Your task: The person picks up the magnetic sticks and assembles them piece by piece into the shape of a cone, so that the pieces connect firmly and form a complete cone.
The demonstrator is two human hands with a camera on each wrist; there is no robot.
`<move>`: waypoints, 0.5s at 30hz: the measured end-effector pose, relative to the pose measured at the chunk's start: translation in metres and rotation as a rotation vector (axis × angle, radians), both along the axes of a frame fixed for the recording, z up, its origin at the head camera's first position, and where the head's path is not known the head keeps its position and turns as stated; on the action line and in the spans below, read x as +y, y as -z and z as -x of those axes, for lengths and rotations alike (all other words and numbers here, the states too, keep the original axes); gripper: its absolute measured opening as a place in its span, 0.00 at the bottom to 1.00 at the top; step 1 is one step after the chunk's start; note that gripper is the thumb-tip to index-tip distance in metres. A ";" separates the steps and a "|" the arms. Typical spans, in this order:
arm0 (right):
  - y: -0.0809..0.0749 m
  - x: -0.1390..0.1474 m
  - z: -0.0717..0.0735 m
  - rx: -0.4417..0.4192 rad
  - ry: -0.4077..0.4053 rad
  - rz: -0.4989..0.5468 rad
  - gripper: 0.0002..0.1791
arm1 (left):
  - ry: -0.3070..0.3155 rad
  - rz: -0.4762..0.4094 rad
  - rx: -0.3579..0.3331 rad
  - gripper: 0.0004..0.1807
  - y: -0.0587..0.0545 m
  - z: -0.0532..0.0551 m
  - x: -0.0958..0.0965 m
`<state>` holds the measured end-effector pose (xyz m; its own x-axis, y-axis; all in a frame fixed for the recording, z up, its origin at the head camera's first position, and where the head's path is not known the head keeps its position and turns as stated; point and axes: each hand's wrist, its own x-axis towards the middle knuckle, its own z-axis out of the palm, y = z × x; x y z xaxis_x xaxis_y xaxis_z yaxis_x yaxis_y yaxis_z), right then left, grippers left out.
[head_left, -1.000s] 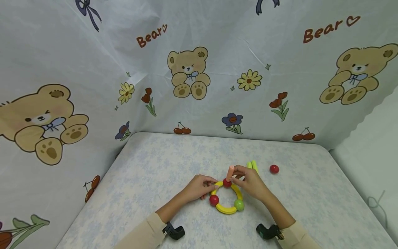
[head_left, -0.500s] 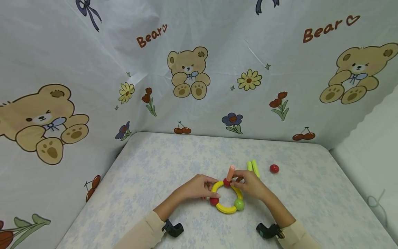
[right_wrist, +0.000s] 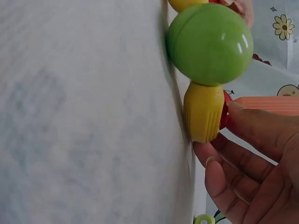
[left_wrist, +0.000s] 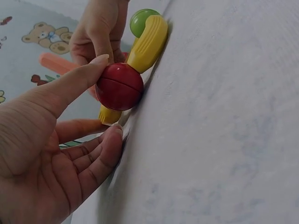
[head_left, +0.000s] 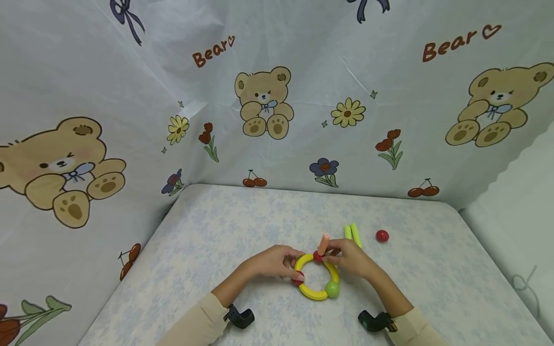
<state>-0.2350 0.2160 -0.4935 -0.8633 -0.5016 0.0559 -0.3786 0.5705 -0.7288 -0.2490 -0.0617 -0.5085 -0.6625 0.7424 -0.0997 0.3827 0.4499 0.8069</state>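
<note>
A ring of yellow curved rods (head_left: 313,293) joined by balls lies on the table. My left hand (head_left: 273,261) holds the ring's left side, thumb on the left red ball (left_wrist: 119,87) and fingers by the yellow rod beyond it. My right hand (head_left: 354,259) pinches the ring at the far red ball (head_left: 318,257), which its fingers partly hide. From that ball an orange straight rod (head_left: 323,243) stands up, leaning slightly right. A green ball (right_wrist: 210,44) sits at the ring's near right, touched by neither hand.
Two light green rods (head_left: 355,234) lie just behind my right hand. Farther right is a loose red ball (head_left: 382,236). A bear-print cloth (head_left: 294,158) hangs behind the table (head_left: 242,211).
My left hand has brought its thumb down onto the left red ball. My right hand has slid down from the orange rod to the far red ball. The ring has shifted slightly.
</note>
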 end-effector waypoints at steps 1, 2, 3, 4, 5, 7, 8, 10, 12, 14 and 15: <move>0.000 0.001 0.000 -0.008 -0.001 -0.001 0.07 | -0.009 -0.006 -0.018 0.37 0.001 0.000 0.000; 0.000 0.002 0.000 -0.018 0.001 -0.003 0.07 | -0.020 -0.008 -0.036 0.37 0.001 0.001 -0.001; 0.000 0.003 0.001 -0.027 0.002 -0.003 0.07 | -0.029 -0.013 -0.052 0.36 0.001 0.001 -0.001; -0.001 0.004 0.001 -0.034 0.001 -0.003 0.07 | -0.036 -0.015 -0.056 0.35 0.001 0.001 -0.001; 0.000 0.006 0.002 -0.041 0.000 -0.003 0.07 | -0.043 -0.016 -0.060 0.35 0.001 0.002 -0.002; 0.000 0.008 0.003 -0.055 -0.002 0.000 0.07 | -0.059 -0.020 -0.067 0.33 0.002 0.003 -0.003; 0.000 0.009 0.003 -0.064 -0.003 0.001 0.08 | -0.065 -0.019 -0.069 0.33 0.002 0.004 -0.004; 0.000 0.011 0.004 -0.079 -0.009 0.007 0.08 | -0.080 -0.019 -0.065 0.31 0.002 0.006 -0.006; 0.000 0.013 0.005 -0.093 -0.013 0.013 0.09 | -0.097 -0.024 -0.061 0.30 0.003 0.007 -0.008; 0.000 0.015 0.005 -0.105 -0.016 0.015 0.10 | -0.109 -0.027 -0.053 0.29 0.004 0.009 -0.009; 0.000 0.016 0.005 -0.107 -0.017 0.015 0.10 | -0.114 -0.031 -0.050 0.28 0.004 0.010 -0.010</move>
<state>-0.2398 0.2319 -0.4937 -0.8561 -0.5160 -0.0286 -0.3076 0.5533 -0.7741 -0.2587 -0.0715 -0.5123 -0.7379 0.6655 -0.1128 0.2895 0.4630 0.8378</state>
